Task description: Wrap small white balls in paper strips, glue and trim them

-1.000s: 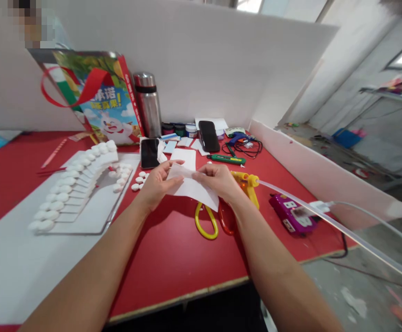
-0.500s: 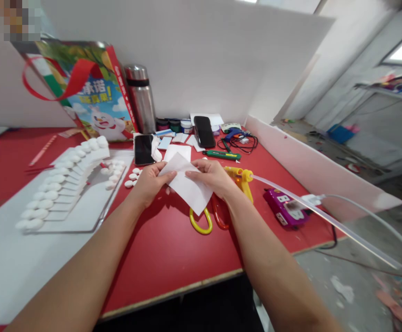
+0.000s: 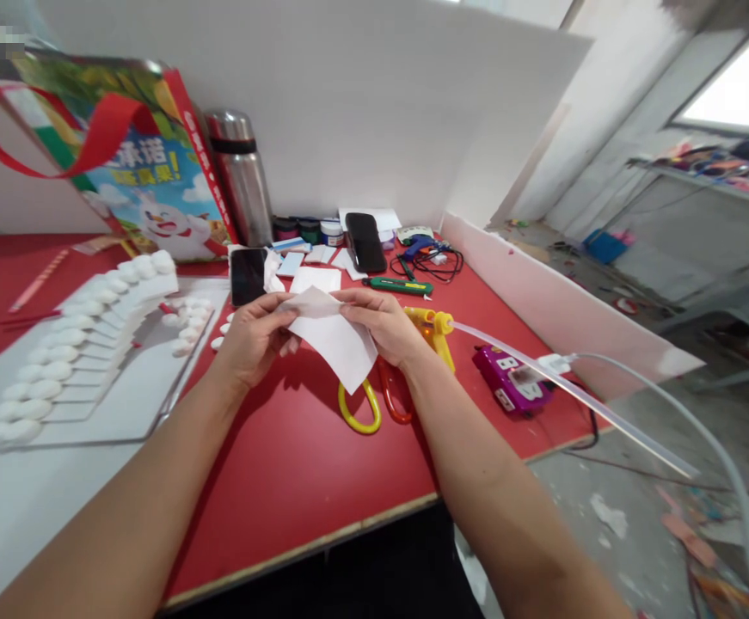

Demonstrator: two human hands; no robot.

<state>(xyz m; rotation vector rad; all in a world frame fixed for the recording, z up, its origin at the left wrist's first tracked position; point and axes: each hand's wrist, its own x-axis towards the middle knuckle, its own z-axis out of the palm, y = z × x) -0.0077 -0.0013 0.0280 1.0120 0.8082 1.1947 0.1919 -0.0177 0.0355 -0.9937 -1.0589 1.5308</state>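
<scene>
White paper [image 3: 339, 342]; creased, corner drooping

Your bare left forearm [image 3: 135, 481] and right forearm [image 3: 490, 464] slanted forward and inward in front of you. Your left hand [image 3: 251, 337] and right hand [image 3: 385, 325] faced each other, near but apart, each closed in a pinch. Your left thumb [image 3: 280, 321] lay on top, left fingers [image 3: 291, 346] curled beneath; your right thumb [image 3: 357, 315] pointed toward the left.

Free room over near tabletop [image 3: 284, 499]; yellow handle [image 3: 361, 427], red handle [image 3: 398, 419], glue gun [image 3: 439, 325] by right hand [image 3: 383, 322].
</scene>
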